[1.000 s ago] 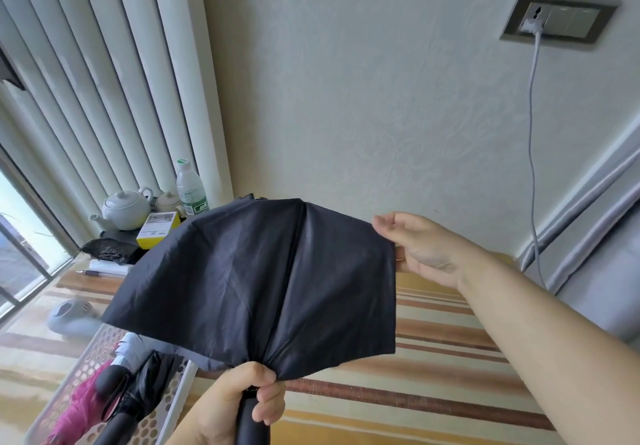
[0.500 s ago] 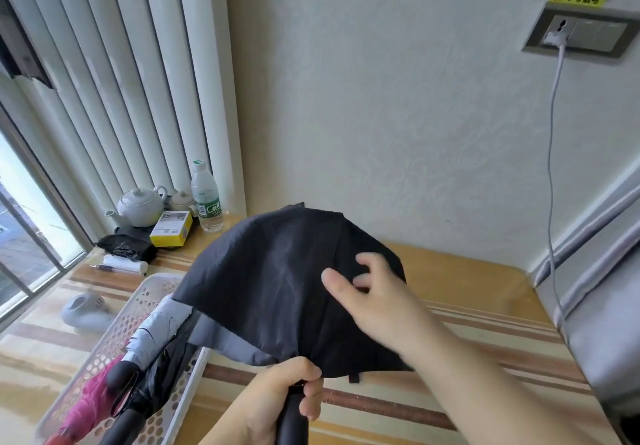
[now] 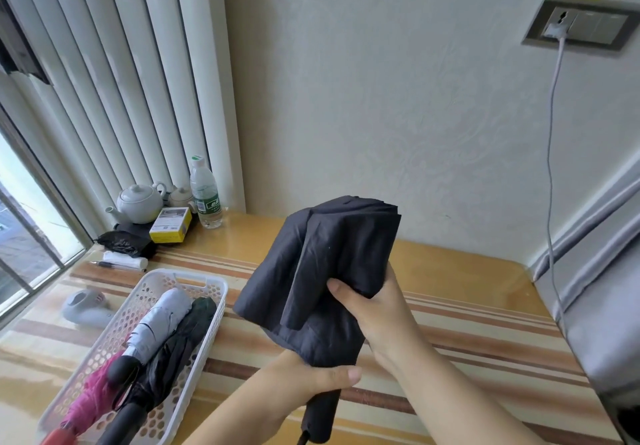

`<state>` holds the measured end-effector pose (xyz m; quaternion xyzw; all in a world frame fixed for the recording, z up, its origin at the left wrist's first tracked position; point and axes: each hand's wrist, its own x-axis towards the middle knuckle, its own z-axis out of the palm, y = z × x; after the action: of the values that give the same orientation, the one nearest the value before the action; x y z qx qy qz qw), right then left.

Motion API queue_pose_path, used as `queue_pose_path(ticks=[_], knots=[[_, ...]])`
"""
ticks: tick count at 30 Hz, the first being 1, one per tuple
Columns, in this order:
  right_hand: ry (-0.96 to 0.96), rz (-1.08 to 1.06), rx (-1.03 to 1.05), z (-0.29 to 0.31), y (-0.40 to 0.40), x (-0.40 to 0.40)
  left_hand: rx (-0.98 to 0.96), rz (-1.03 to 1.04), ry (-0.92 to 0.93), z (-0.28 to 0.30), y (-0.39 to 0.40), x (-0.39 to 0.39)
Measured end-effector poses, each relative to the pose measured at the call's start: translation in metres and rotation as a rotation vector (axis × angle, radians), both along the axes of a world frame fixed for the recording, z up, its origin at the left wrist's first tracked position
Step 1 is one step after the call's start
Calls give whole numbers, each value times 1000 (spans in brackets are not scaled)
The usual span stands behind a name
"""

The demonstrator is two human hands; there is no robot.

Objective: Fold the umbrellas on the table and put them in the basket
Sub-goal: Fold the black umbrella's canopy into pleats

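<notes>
I hold a black folding umbrella upright over the striped table. My left hand grips it just above its black handle. My right hand clasps the gathered canopy from the right, pressing the loose flaps together. At the lower left a white perforated basket holds three folded umbrellas: a grey one, a black one and a pink one.
At the table's back left stand a white teapot, a water bottle, a yellow box, a black bag and a pen. A white device lies left of the basket. A cable hangs from the wall socket.
The canopy was spread wide a second ago. My right hand moved in from its right edge and gathered the cloth into a bundle. My view has tilted down.
</notes>
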<state>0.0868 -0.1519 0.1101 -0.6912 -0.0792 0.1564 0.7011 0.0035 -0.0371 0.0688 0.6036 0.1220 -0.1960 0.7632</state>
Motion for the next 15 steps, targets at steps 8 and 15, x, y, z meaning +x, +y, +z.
queue_pose_path(ticks=[8,15], knots=[[-28,137,-205,38,-10,-4,87,256,157,-12,-21,1],[-326,67,-690,87,-18,-6,557,299,102,-7,-25,14]])
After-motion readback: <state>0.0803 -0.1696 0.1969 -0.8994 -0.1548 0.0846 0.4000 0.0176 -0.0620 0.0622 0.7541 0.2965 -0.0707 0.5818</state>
